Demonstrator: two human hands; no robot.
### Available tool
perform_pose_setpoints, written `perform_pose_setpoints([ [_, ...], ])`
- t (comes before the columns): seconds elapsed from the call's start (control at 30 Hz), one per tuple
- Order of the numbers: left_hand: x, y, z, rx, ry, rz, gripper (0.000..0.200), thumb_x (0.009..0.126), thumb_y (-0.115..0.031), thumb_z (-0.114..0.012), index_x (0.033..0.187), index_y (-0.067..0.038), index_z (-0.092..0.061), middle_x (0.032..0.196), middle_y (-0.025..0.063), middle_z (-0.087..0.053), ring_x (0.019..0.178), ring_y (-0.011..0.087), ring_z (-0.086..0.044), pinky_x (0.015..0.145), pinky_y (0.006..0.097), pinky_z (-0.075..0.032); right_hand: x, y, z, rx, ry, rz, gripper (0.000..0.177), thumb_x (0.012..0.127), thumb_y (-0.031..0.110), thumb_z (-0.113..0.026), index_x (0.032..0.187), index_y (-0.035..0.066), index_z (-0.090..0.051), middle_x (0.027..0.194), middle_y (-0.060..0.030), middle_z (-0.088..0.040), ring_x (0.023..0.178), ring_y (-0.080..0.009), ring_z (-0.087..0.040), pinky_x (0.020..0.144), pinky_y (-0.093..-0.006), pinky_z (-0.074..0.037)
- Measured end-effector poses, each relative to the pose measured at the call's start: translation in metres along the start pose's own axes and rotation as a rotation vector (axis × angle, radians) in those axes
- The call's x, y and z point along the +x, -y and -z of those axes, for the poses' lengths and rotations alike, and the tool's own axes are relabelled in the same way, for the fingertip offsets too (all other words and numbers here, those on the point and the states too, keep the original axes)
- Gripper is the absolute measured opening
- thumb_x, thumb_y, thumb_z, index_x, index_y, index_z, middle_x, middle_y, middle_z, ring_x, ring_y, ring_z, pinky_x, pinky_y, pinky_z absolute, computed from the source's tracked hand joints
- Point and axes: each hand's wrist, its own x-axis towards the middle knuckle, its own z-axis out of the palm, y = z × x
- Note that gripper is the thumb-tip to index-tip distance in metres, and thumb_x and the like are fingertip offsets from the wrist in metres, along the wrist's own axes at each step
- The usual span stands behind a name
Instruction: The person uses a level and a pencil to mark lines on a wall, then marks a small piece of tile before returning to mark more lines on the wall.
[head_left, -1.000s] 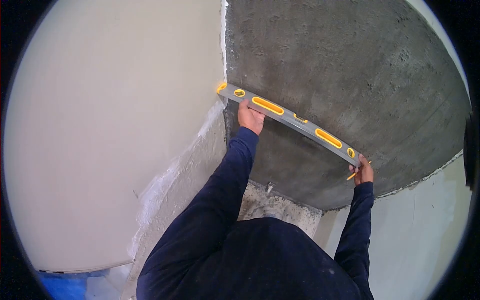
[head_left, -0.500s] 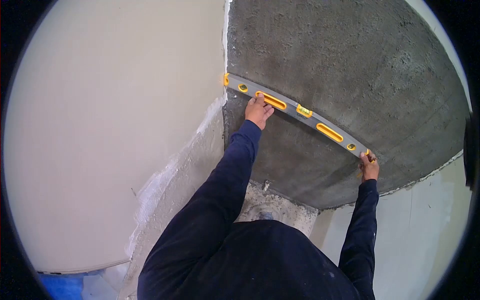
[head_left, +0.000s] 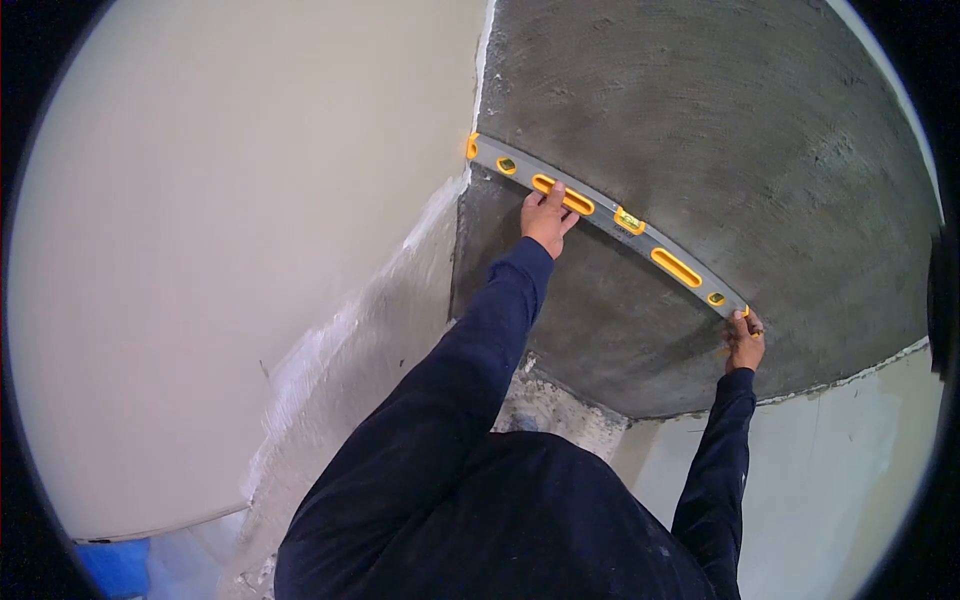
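Note:
A long grey spirit level (head_left: 602, 207) with yellow end caps, vials and slots lies against the dark grey plastered wall (head_left: 700, 110). Its left end meets the corner with the pale wall; it slopes down to the right in the view. My left hand (head_left: 546, 220) grips the level at its left slot, thumb over the slot and the other fingers along the lower edge. At the level's right end, my right hand (head_left: 744, 343) pinches the yellow cap; some of its fingers are hidden behind.
The smooth pale wall (head_left: 230, 200) fills the left side, with a rough white plaster edge (head_left: 330, 340) beside the corner. Rough, speckled floor (head_left: 560, 410) shows below the grey wall. Blue sheeting (head_left: 115, 568) lies at the lower left; another pale wall (head_left: 800, 470) stands at the lower right.
In the view, the level's left end and my left hand appear shifted right and slightly, while the right end moved a little right. The wall corner has shifted right too. Both hands keep their hold.

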Motion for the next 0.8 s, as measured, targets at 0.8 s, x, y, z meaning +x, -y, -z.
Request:
perform_pose_setpoints([
  [0.8, -0.008, 0.005, -0.001, -0.028, -0.016, -0.018, 0.034, 0.094, -0.03, -0.058, 0.118, -0.008, -0.046, 0.108, 0.0033, -0.054, 0.101, 0.0179, -0.055, 0.089, 0.0417, -0.047, 0.003, 0.005, 0.002, -0.058, 0.041, -0.007, 0.035, 0.083, 0.021, -0.072, 0.112, 0.009, -0.056, 0.097, -0.0005, -0.062, 0.077, -0.0087, -0.058, 0.06, -0.0248, -0.049],
])
